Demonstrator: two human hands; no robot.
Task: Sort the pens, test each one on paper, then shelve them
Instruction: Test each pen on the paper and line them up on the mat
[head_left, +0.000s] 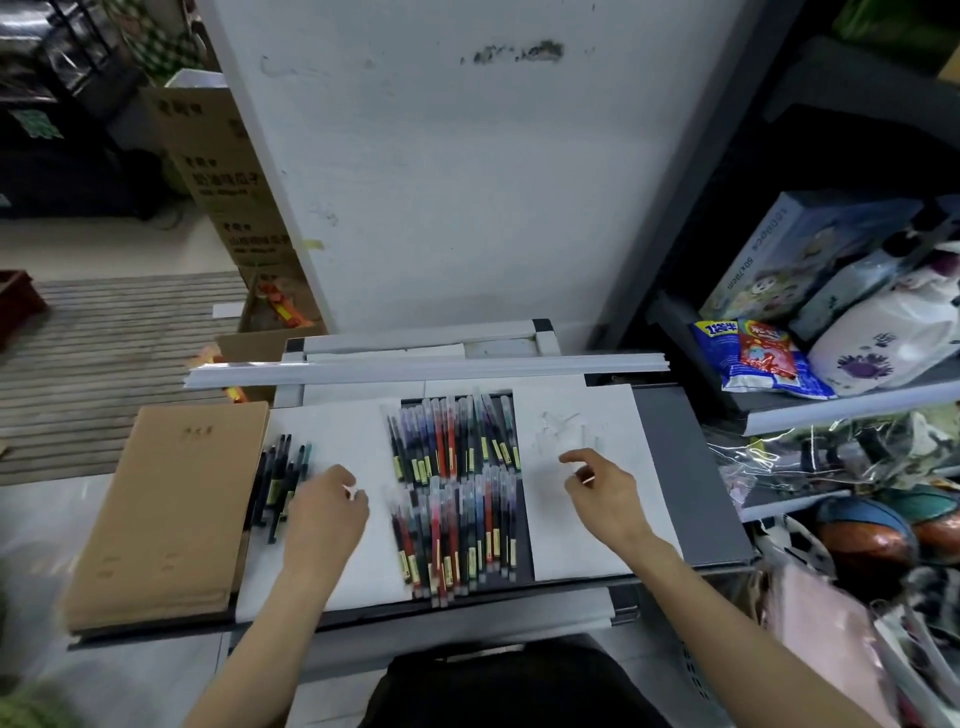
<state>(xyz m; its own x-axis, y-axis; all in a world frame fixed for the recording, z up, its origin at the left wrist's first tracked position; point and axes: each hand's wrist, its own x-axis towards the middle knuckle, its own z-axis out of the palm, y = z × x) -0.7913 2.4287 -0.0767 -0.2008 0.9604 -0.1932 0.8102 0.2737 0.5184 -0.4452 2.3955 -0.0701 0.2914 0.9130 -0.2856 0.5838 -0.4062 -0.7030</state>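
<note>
Two rows of mixed red, blue and black pens (456, 488) lie on the dark strip in the middle of the desk. A smaller pile of black pens (275, 480) lies on the left white sheet (358, 431). My left hand (324, 512) hovers just right of that pile, fingers curled, with a small white cap-like piece (351, 490) pinched at its fingertips. My right hand (605, 493) is above the right white sheet (571, 530), which carries faint scribbles (563, 431). It pinches a thin pale sliver (588, 479) between its curled fingers, index and thumb reaching forward.
A stack of brown notebooks (166, 514) lies at the desk's left end. Long white strips (426, 370) run across the back edge. Shelves (831, 410) with snack bags, boxes and toys stand at the right. Cardboard boxes (223, 171) are stacked beyond the desk at the left.
</note>
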